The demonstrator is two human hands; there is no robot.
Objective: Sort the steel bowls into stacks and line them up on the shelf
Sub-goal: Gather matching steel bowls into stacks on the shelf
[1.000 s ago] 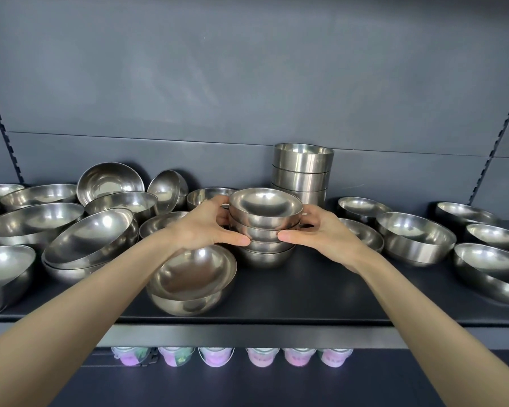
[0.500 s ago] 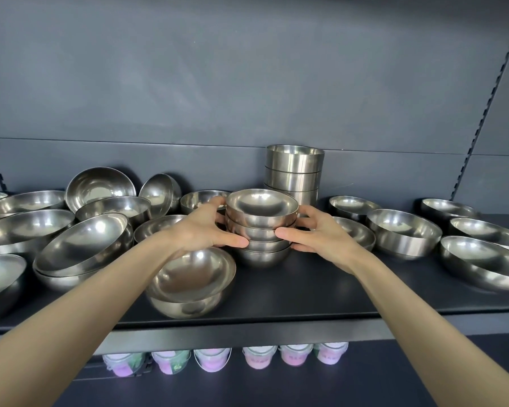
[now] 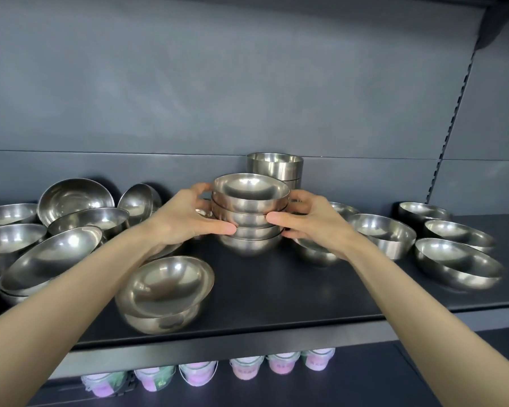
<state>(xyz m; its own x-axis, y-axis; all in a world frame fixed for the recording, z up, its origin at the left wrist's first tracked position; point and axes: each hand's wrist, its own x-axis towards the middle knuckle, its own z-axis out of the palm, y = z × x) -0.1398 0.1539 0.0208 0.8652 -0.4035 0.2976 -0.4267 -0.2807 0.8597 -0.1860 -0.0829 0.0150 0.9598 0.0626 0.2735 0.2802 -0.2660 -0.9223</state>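
your fingers [image 3: 218,229] were curled around the stack of small bowls [image 3: 249,218] from both sides, the left hand [image 3: 182,218] pressed to its left flank with the thumb laid across the front, the right hand [image 3: 309,223] mirroring it on the right flank, so both hands were clamped on that stack rather than released. the stack stood upright in the middle of the shelf [image 3: 291,289], about four bowls nested, its base apparently resting on the board, though a slight lift could not be ruled out

judging by how things lay, you were roughly a third of the way through. two stacks existed: the one in your hands and a taller stack of straight-sided bowls [image 3: 275,167] just behind it against the back panel. the rest looked unsorted. a tilted pair of wide bowls [image 3: 165,292] sat near the front edge under your left forearm, loosely nested and leaning. to the left a jumble of large bowls [image 3: 50,230] overlapped and tipped at odd angles, some propped on their sides. to the right several single bowls [image 3: 456,262] stood apart, upright, none stacked. lining up had hardly begun, i would say

the shelf was a dark matte board with a grey front lip, backed by a dark grey panel [image 3: 218,98] with a slotted upright [image 3: 453,118] on the right. on the lower shelf a row of small pastel tubs [image 3: 247,370] showed, their labels too blurred to read
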